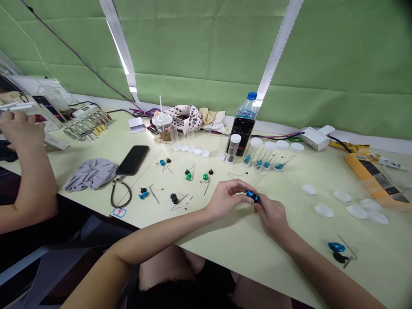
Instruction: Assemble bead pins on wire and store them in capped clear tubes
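My left hand [225, 199] and my right hand [273, 216] meet above the table, fingers closed on a small blue-and-black part [252, 196]. Its exact kind is not clear, and fingertips cover its ends. To the left lie small groups: a blue part [143, 195] beside a hex key [154, 194], a black part [174, 198], and green parts [188, 176]. Near the right forearm are another blue part [336, 247], a black disc-headed piece [340, 257] and bent metal keys. Clear tubes with blue parts inside, such as this tube [255, 150], stand beyond my hands.
A phone [241, 135] showing a timer leans on a water bottle [249, 107]. White caps [324, 210] lie at right, near an orange device [380, 182]. A dark phone [132, 160], grey cloth [92, 174] and drink cup [163, 126] are leftward. Another person's hand [22, 128] works far left.
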`<state>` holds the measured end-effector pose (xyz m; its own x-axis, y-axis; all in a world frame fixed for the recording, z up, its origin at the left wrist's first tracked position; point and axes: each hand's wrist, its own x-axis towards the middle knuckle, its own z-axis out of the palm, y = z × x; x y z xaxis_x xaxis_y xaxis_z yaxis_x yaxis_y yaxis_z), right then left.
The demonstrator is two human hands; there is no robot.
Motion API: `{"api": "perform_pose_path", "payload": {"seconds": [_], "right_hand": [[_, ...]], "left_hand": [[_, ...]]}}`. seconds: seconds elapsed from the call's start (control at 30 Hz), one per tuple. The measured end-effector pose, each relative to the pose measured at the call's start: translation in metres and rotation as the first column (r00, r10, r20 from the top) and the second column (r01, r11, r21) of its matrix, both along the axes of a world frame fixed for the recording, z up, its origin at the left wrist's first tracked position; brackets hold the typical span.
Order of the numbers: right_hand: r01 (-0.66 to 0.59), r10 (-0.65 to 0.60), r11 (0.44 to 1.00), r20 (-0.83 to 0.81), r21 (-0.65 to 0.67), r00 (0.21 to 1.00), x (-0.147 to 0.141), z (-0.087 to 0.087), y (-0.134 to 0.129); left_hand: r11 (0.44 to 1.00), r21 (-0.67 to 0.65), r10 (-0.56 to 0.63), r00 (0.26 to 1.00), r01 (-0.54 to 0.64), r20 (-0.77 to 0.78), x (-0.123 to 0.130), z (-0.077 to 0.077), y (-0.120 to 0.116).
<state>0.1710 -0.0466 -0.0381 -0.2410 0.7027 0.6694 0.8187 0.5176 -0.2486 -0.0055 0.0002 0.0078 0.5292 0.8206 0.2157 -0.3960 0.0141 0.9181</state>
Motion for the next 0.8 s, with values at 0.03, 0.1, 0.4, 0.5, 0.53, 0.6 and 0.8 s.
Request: {"api": "perform_pose_path", "payload": {"seconds": [0.03, 0.1, 0.4, 0.5, 0.53, 0.6, 0.8], "right_hand": [[-0.002, 0.002, 1.000, -0.024, -0.017, 1.000, 0.001, 0.000, -0.001], [0.003, -0.009, 0.998, -0.104, -0.059, 0.995, 0.005, 0.001, -0.003], [-0.286, -0.052, 0.867, -0.645, -0.407, 0.762, 0.016, 0.075, -0.011], [-0.516, 0.005, 0.669, -0.691, -0.535, 0.723, 0.021, 0.093, -0.010], [-0.539, 0.018, 0.648, -0.697, -0.538, 0.717, 0.022, 0.096, -0.009], [-0.537, 0.046, 0.663, -0.687, -0.521, 0.725, 0.022, 0.101, -0.009], [-0.398, -0.025, 0.773, -0.650, -0.495, 0.759, 0.013, 0.124, -0.006]], "left_hand": [[0.999, -0.029, -0.012, 1.000, 0.013, 0.024, -0.001, 0.001, 0.001], [0.997, -0.056, -0.042, 0.998, 0.045, 0.055, -0.002, 0.003, 0.004], [0.884, 0.002, -0.466, 0.882, 0.467, 0.077, -0.005, 0.005, -0.007], [0.838, -0.032, -0.538, 0.836, 0.544, 0.107, -0.006, 0.004, -0.009], [0.826, -0.045, -0.554, 0.824, 0.562, 0.119, -0.006, 0.004, -0.009], [0.814, -0.071, -0.564, 0.813, 0.577, 0.143, -0.008, 0.005, -0.008], [0.902, -0.144, -0.368, 0.899, 0.407, 0.237, -0.009, 0.008, -0.002]]}}
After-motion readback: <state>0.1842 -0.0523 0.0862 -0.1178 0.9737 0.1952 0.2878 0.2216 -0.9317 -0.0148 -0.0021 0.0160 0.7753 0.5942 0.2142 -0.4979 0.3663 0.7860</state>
